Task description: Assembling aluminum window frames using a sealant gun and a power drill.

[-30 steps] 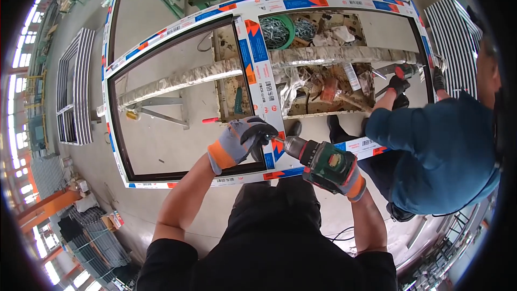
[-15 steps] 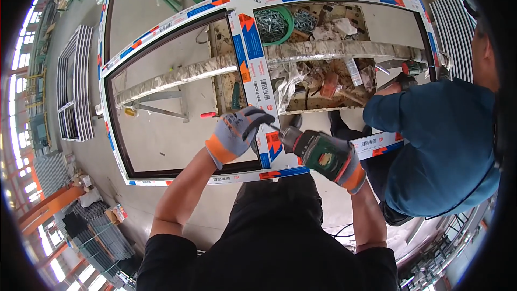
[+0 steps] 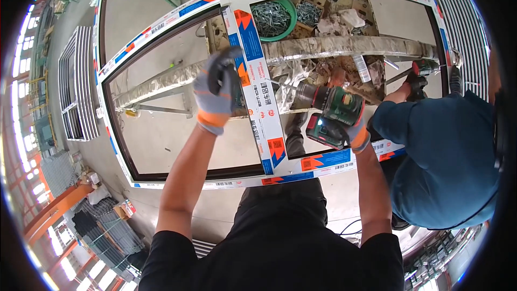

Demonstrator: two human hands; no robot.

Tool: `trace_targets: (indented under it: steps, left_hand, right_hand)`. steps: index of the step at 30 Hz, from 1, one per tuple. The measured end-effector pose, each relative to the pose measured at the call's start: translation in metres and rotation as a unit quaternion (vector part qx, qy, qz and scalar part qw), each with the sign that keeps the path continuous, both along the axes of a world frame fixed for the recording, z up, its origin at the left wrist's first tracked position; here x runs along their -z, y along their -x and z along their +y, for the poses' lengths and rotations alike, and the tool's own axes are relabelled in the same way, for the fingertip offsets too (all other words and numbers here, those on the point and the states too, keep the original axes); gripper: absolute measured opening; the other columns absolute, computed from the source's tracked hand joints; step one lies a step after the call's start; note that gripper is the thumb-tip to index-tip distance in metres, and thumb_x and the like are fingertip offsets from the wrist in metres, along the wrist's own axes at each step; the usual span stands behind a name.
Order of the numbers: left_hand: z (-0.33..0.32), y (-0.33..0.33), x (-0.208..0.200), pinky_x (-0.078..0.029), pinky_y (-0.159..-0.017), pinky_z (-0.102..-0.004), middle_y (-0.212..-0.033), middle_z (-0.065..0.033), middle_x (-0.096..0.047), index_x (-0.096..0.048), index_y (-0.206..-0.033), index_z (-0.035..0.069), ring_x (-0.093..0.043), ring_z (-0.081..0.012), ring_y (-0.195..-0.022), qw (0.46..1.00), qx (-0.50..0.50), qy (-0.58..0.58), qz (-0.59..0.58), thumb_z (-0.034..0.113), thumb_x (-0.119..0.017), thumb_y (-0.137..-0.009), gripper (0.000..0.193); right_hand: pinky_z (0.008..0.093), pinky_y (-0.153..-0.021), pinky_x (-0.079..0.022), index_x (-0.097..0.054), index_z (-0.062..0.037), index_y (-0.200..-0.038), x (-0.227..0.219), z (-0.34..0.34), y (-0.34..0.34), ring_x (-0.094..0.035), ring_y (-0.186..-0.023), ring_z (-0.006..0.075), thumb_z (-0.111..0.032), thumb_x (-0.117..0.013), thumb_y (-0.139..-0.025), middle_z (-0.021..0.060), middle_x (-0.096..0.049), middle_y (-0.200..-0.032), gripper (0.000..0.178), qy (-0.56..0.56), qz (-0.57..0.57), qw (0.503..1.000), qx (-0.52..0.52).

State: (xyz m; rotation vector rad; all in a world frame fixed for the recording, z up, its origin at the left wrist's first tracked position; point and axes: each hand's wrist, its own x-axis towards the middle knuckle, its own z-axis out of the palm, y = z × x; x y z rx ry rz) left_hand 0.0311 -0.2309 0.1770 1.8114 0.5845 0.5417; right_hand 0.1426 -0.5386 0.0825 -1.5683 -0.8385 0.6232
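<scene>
While both forearms reach forward from the lower edge, the scene reads nearest to farthest as follows.

Right hand: the gloved right hand is wrapped around the grip of a green cordless drill, fingers curled tight on the handle; the drill lies level with its nose aimed left at the frame's middle bar, a hold that looks meant to drive the bit squarely into the bar's side.

Left hand: the gloved left hand clasps the far side of that bar, fingers bent over its edge and close together, seemingly bracing it against the drill's push.

Middle bar: the white upright bar with blue and orange protective film runs between the near and far rails of the window frame, between the two hands.

Support: the frame rests flat on a worn metal beam, which keeps it at working height.

Co-worker: a person in a blue top stands at the right, a hand on another tool by the frame's right rail.

Farthest: a green bowl of screws sits beyond the beam, within reach.
</scene>
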Motion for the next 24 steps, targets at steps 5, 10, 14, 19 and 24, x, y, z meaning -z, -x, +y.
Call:
trace_targets:
  steps: [5,10,14,19,24]
  left_hand:
    - [0.045,-0.032,0.079,-0.042,-0.096,-0.0444,-0.111,-0.0099,-0.062,-0.062,-0.11,0.008,-0.054,-0.0325,-0.11,0.91,0.153,-0.384,0.035,0.007,-0.056,-0.079,0.032]
    - [0.051,-0.067,0.112,-0.035,-0.103,-0.0475,-0.113,-0.0095,-0.06,-0.063,-0.106,0.009,-0.05,-0.0319,-0.115,0.822,0.325,-0.467,-0.018,0.017,-0.057,-0.078,0.03]
    - [0.056,-0.082,0.114,-0.033,-0.104,-0.0477,-0.1,-0.0088,-0.06,-0.061,-0.09,0.01,-0.053,-0.0311,-0.106,0.768,0.427,-0.476,0.035,0.021,-0.059,-0.076,0.018]
    - [0.057,-0.084,0.112,-0.032,-0.104,-0.0454,-0.099,-0.0071,-0.058,-0.06,-0.088,0.011,-0.051,-0.029,-0.107,0.755,0.441,-0.481,0.058,0.026,-0.056,-0.077,0.019]
    - [0.056,-0.084,0.114,-0.031,-0.105,-0.0443,-0.099,-0.0055,-0.058,-0.061,-0.09,0.013,-0.051,-0.0264,-0.108,0.753,0.434,-0.489,0.075,0.03,-0.056,-0.076,0.022]
  right_hand:
    - [0.0277,-0.072,-0.054,-0.063,-0.0061,-0.107,0.031,-0.004,-0.016,-0.065,-0.081,0.0141,0.003,-0.071,-0.072,0.0047,-0.066,-0.095,0.037,0.007,-0.035,0.999,0.038]
    - [0.0222,-0.049,-0.042,-0.054,-0.0064,-0.115,0.033,-0.006,-0.023,-0.053,-0.058,0.0094,0.002,-0.069,-0.074,0.0022,-0.059,-0.076,0.045,0.06,0.362,0.93,0.036]
    - [0.0207,-0.045,-0.035,-0.054,-0.0084,-0.101,0.04,-0.009,-0.03,-0.046,-0.05,0.0066,0.005,-0.072,-0.069,0.0009,-0.056,-0.071,0.039,0.138,0.402,0.904,0.035]
    - [0.0192,-0.043,-0.035,-0.063,-0.0093,-0.088,0.057,-0.01,-0.029,-0.053,-0.05,0.0058,-0.011,-0.08,-0.066,-0.0004,-0.062,-0.069,0.028,0.168,0.43,0.886,0.037]
    - [0.0203,-0.042,-0.034,-0.063,-0.0094,-0.086,0.063,-0.003,-0.036,-0.052,-0.048,0.0057,-0.01,-0.079,-0.067,-0.0005,-0.061,-0.065,0.024,0.195,0.437,0.878,0.012]
